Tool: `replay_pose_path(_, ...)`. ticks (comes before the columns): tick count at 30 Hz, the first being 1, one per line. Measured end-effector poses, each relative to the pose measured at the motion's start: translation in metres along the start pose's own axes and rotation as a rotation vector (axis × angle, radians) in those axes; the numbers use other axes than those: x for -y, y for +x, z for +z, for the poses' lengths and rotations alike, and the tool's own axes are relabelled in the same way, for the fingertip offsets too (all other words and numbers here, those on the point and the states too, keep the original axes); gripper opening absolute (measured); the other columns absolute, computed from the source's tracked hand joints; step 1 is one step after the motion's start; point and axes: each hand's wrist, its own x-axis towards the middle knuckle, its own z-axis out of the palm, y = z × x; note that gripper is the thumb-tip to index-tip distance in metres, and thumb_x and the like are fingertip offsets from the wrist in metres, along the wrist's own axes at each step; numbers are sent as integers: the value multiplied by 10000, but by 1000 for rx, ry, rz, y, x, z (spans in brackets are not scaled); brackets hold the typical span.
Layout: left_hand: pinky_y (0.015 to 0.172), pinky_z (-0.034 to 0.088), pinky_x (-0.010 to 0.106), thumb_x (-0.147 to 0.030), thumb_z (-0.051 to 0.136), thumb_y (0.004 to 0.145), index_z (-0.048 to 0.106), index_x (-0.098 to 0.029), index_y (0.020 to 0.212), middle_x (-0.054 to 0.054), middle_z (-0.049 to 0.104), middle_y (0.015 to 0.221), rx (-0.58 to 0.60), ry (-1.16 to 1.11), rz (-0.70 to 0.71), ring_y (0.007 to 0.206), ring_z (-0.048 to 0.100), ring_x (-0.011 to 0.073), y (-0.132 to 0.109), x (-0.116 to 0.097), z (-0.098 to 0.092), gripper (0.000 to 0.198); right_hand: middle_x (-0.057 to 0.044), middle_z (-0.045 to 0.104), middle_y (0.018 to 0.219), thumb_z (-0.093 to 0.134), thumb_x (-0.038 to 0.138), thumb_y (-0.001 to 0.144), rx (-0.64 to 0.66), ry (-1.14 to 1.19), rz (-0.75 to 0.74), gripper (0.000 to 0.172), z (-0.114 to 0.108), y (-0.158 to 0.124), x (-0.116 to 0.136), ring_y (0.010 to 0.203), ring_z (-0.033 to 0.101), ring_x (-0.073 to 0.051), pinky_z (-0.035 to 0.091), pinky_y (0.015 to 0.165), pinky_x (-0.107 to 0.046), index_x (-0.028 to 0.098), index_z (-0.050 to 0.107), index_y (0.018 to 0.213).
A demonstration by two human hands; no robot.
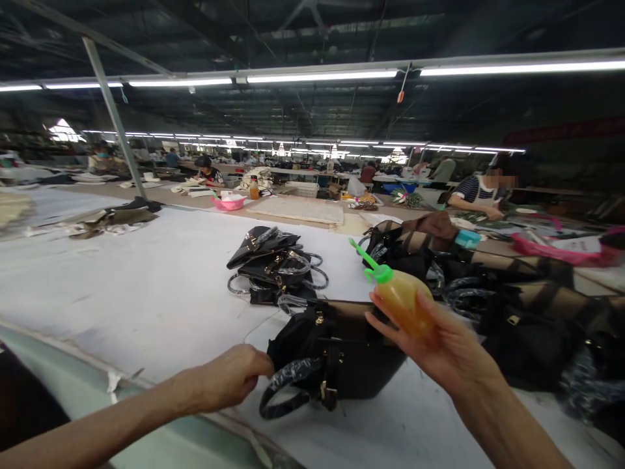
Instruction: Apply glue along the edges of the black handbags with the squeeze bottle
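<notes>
My right hand (439, 348) is wrapped round a yellow squeeze bottle (405, 299) with a green nozzle that points up and to the left. Just below it a black handbag (336, 355) lies on the white table (146, 286), its wrapped handles toward me. My left hand (234, 378) is closed at the bag's left edge, fingers curled against the black material. Whether it pinches the bag I cannot make out for sure.
A stack of black handbags (276, 264) sits farther back in the middle. A long heap of brown and black bags (512, 286) fills the right side. A pink bowl (228, 203) and an orange bottle (254, 189) stand behind. A person (481, 189) works at the back right.
</notes>
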Motion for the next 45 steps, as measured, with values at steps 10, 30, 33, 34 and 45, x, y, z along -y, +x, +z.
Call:
replay_pose_path(10, 826, 423, 290, -248, 567, 789, 574, -166, 1005, 66, 628, 953, -277, 34, 133, 944, 549, 198, 75, -86, -51, 232, -41, 700, 1021, 654, 304, 801, -37, 0, -24, 255, 1, 0, 0, 1112, 541, -273, 392, 939, -578, 237, 638, 1046)
replay_pose_path(30, 944, 389, 310, -285, 573, 813, 616, -173, 915, 73, 575, 1175, -585, -504, -6, 1077, 520, 188, 51, -44, -38, 158, -95, 668, 1090, 807, 369, 599, -87, -193, -24, 504, 20, -34, -5, 1185, 458, -348, 443, 884, -569, 217, 648, 1053)
replay_pose_path(33, 887, 418, 307, -252, 545, 811, 615, -184, 930, 51, 630, 1043, -574, -299, -165, 998, 549, 187, 51, -36, -38, 154, -97, 662, 1102, 813, 364, 583, -118, -202, -38, 505, 18, -34, -5, 1182, 458, -359, 459, 869, -566, 217, 657, 1040)
replay_pose_path(34, 847, 433, 309, -250, 546, 801, 627, -191, 909, 43, 641, 998, -503, -183, -228, 959, 560, 193, 52, -34, -38, 147, -97, 655, 1118, 808, 353, 595, -114, -195, -42, 500, 17, -34, -5, 1179, 462, -356, 464, 869, -561, 217, 653, 1050)
replay_pose_path(45, 816, 435, 356, -393, 437, 868, 599, -183, 982, 80, 634, 1011, -426, 236, -478, 964, 548, 246, 74, -58, -60, 289, -80, 652, 1130, 779, 310, 649, -96, -166, -72, 474, 5, -28, -6, 1144, 502, -341, 487, 863, -552, 227, 631, 1091)
